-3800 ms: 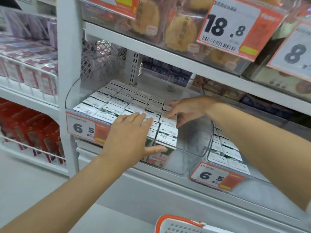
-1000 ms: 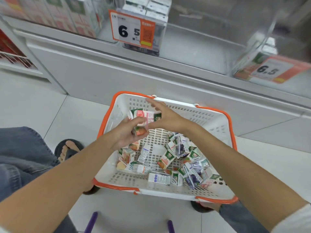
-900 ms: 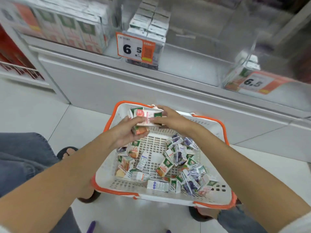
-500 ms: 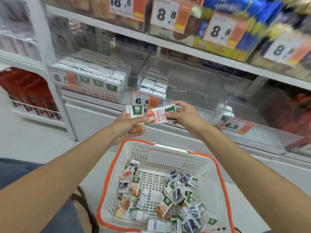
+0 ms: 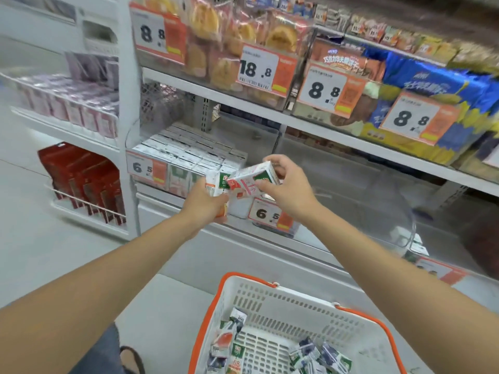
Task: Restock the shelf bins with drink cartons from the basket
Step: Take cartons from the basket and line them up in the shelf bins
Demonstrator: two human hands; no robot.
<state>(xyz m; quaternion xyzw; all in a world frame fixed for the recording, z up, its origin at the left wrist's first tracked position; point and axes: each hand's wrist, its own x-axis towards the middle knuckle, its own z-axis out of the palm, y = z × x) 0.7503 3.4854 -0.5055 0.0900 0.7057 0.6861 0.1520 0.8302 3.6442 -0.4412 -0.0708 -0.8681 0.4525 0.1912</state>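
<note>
My left hand [image 5: 206, 202] grips an upright white and green drink carton [image 5: 219, 183] in front of the shelf. My right hand [image 5: 287, 188] holds a second carton [image 5: 252, 179], tilted on its side, by its far end; the two cartons touch. Behind them is a clear shelf bin [image 5: 189, 155] packed with rows of cartons. To its right a second clear bin [image 5: 351, 190] is mostly bare. The white basket [image 5: 272, 300] with an orange rim sits on the floor below, with several loose cartons [image 5: 232, 346] inside.
Price tags reading 6.5 [image 5: 266, 213] hang on the bin fronts. The shelf above [image 5: 270, 112] holds bagged pastries and blue snack packs. Red boxes [image 5: 81, 179] and pink packs fill the left rack. My foot in a sandal [image 5: 132, 360] is beside the basket.
Both hands lifted the two cartons out of the basket and up to shelf height, toward the bins. The view tilted up from the basket to the shelves.
</note>
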